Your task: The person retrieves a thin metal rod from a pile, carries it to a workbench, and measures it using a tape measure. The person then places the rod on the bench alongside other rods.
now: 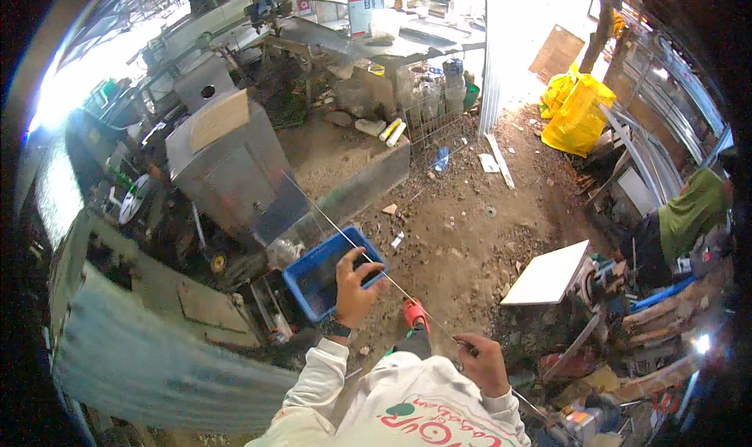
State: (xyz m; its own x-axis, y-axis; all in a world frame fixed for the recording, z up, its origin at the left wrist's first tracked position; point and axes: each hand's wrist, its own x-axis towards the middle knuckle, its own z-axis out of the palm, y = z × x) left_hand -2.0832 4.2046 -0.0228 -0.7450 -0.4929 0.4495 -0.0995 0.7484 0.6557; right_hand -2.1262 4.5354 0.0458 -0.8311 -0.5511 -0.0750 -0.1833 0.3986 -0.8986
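Note:
A long thin metal rod (322, 211) slants from beside the grey metal cabinet down toward my right side. My right hand (483, 362) is closed on the rod near my waist, with its thumb and fingertips pinched together. My left hand (357, 289), with a dark watch (336, 329) at the wrist, is raised over the edge of a blue plastic bin (307, 286). Its fingers are curved and the thumb stands apart from them, with the fingertips close to the rod; whether they touch it I cannot tell.
A grey metal cabinet (235, 161) with a wooden board (220, 120) on top stands ahead on the left. To the right are a white panel (548, 275) and a yellow sack (578, 118). Corrugated sheet (172, 353) lies lower left. A person in green (693, 212) is at the far right.

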